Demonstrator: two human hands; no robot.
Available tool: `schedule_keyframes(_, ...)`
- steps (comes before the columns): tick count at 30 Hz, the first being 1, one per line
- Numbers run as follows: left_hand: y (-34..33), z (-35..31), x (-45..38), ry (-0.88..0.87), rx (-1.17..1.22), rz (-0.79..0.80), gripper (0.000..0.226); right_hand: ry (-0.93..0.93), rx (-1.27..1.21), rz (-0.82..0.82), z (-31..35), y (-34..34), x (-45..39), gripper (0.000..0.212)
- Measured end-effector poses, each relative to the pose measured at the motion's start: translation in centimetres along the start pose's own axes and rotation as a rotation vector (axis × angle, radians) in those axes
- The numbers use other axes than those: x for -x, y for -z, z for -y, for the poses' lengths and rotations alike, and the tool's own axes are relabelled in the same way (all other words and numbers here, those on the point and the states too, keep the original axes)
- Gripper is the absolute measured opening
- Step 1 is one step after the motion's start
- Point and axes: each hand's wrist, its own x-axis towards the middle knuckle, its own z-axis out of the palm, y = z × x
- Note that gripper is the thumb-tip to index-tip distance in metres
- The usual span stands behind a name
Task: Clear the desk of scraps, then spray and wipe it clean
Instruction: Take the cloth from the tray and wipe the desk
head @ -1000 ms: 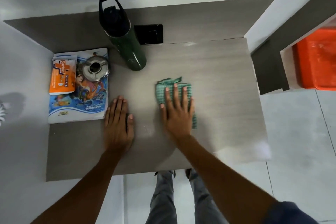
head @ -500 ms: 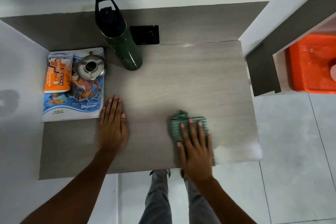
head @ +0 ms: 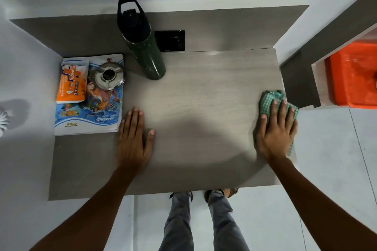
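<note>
A grey wood-grain desk (head: pixel 204 98) fills the middle of the head view. My right hand (head: pixel 276 130) lies flat on a green checked cloth (head: pixel 267 102) at the desk's right edge, pressing it onto the surface; part of the cloth sticks out past my fingers and over the edge. My left hand (head: pixel 133 138) rests palm down, fingers together, on the desk left of centre, just beside the notebook. It holds nothing.
A notebook (head: pixel 89 116) lies at the left with an orange wipes pack (head: pixel 71 83) and a steel ashtray (head: pixel 109 75) on it. A dark green bottle (head: pixel 146 53) stands at the back, beside a black wall socket (head: pixel 170 40). An orange tub (head: pixel 353 73) sits right of the desk.
My right hand has swept the cloth from the desk's middle, down toward the front, then across to the right edge. My left hand stays planted beside the notebook.
</note>
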Motion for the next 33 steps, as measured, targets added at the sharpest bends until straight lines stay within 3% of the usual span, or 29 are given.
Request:
schedule_keyframes(6, -0.7, 0.4, -0.1, 0.005, -0.026, -0.010, 0.075, 0.190, -0.026, 0.114, 10.3, -2.6, -4.9, 0.069)
schedule_keyframes(11, -0.9, 0.7, -0.1, -0.010, -0.045, -0.002, 0.075, 0.442, -0.009, 0.221, 17.7, -4.7, -1.5, 0.066)
schedule_keyframes(14, -0.8, 0.7, 0.0, -0.023, -0.053, -0.017, 0.076, 0.564, -0.027, 0.213, 17.0, -5.8, 4.0, 0.065)
schedule_keyframes(17, -0.7, 0.7, 0.0, -0.038, -0.055, -0.010, 0.078, 0.642, 0.002, 0.205, 12.2, -5.8, 10.4, 0.065)
schedule_keyframes(21, -0.9, 0.9, -0.1, -0.015, -0.073, 0.026, 0.080, 0.531, 0.056, 0.204, 2.8, -3.5, 14.7, 0.065)
schedule_keyframes(25, -1.1, 1.0, -0.2, -0.020, -0.048, 0.012, 0.078, 0.290, 0.101, 0.197, -2.8, -0.5, 11.9, 0.066)
schedule_keyframes(33, -0.7, 0.6, -0.1, -0.008, 0.011, 0.021, 0.078, 0.030, 0.013, 0.091, 1.7, 0.8, -1.2, 0.068)
